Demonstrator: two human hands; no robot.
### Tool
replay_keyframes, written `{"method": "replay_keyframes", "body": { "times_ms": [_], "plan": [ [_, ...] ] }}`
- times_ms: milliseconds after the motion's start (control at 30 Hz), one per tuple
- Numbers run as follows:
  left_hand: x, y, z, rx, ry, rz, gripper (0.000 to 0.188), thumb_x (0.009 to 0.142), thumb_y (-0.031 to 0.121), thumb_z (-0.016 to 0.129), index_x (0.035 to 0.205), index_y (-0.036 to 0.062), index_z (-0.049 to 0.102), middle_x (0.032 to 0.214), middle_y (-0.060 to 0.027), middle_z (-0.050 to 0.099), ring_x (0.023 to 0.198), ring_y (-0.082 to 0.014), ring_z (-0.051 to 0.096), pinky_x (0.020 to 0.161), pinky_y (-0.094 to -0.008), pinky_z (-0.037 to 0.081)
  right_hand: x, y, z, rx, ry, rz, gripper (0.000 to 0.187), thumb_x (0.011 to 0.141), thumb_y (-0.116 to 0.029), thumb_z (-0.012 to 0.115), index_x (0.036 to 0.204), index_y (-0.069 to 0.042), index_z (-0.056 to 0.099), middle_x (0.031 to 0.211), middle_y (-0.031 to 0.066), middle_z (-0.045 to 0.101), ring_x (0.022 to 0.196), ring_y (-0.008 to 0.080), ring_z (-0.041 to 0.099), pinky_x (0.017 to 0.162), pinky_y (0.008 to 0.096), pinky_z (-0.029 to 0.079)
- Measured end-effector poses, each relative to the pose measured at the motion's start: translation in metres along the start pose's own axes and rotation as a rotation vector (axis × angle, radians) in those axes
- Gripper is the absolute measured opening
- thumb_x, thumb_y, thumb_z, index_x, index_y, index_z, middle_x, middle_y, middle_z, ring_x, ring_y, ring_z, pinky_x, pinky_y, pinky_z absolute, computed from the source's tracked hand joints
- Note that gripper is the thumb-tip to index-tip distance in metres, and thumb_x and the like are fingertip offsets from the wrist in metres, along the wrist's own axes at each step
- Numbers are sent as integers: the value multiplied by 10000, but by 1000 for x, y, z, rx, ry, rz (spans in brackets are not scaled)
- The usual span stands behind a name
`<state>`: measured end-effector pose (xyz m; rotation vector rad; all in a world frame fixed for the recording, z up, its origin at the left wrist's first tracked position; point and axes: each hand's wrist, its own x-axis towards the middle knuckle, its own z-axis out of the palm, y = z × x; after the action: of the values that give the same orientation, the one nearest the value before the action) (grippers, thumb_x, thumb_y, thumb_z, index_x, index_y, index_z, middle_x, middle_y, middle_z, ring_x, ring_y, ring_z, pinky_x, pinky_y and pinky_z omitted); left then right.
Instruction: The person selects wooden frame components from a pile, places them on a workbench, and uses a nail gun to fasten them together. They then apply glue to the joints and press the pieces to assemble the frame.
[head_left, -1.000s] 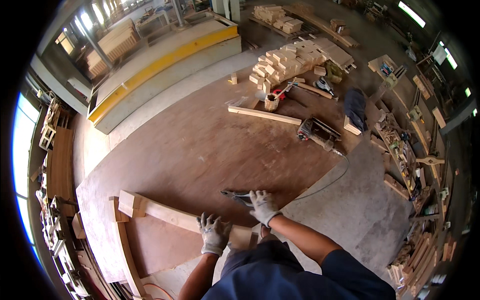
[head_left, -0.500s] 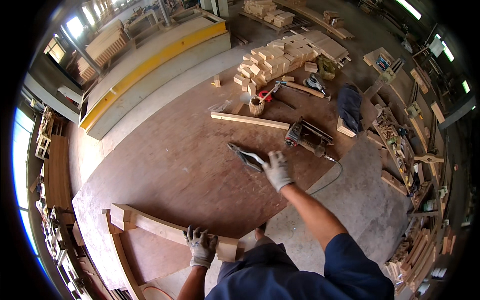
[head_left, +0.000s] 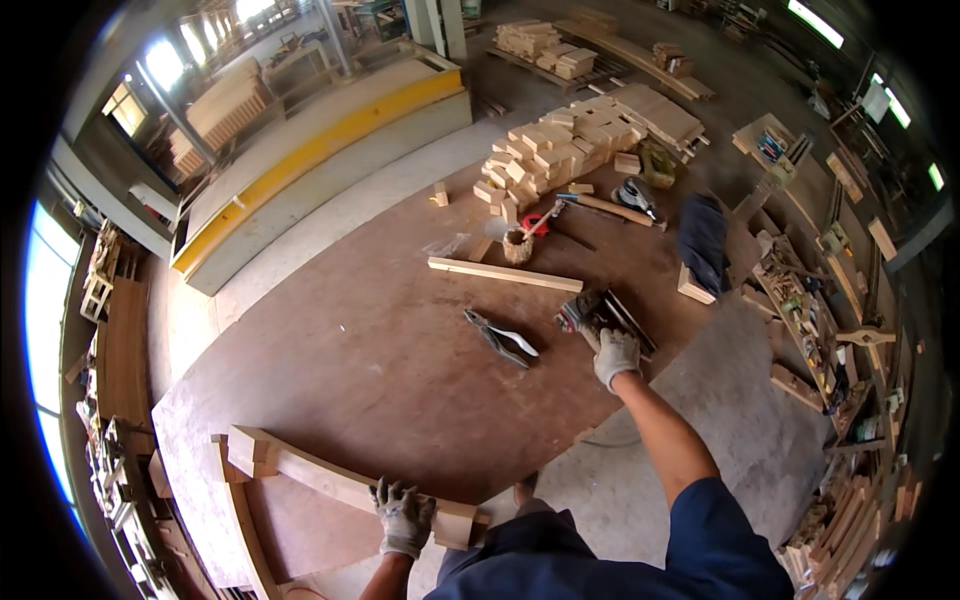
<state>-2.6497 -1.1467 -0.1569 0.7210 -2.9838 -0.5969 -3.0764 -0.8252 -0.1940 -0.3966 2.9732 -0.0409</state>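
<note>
The room is a workshop with a grey concrete floor [head_left: 740, 390], and in it stands a wide brown work table [head_left: 340, 370]. Behind the table, on the left, there is a long bench with a yellow edge [head_left: 330, 158]. At the far end of the table lies a large heap of wooden blocks [head_left: 555, 148]. A curved wooden beam [head_left: 325, 470] lies along the near side, close to the person's body. The nail gun [head_left: 591, 308] is on the right part of the table, just beyond the pliers [head_left: 487, 327], which lie apart from both hands.

The left hand [head_left: 405, 515], in a glove, rests on the beam near its right end; its fingers are spread and not clenched. The right hand [head_left: 615, 355], also gloved, is on the nail gun; whether the fingers are closed around it cannot be told.

The step in hand seems to be taking hold of this tool. Such a move calls for a firm grip on the handle, while the left hand steadies the beam.
</note>
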Motion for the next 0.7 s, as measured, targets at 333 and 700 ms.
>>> {"method": "replay_keyframes", "body": {
  "times_ms": [333, 700],
  "plan": [
    [-4, -1, -1, 7, 27, 39, 372, 834, 383, 745, 1087, 110, 744, 1251, -197, 626, 1370, -501, 393, 1187, -697, 190, -81, -63, 13, -15, -19, -197, 520, 864, -344, 732, 1285, -88, 564, 1173, 168, 654, 1126, 348, 625, 980, 509, 449],
    [-1, -8, 11, -11, 52, 40, 416, 822, 448, 748, 1064, 109, 749, 1281, -199, 607, 1393, -501, 356, 1192, -706, 153, -77, -67, 17, -7, -37, -165, 618, 880, -338, 726, 1396, -64, 525, 1205, 180, 642, 1165, 359, 607, 1055, 527, 415]
  ]
}}
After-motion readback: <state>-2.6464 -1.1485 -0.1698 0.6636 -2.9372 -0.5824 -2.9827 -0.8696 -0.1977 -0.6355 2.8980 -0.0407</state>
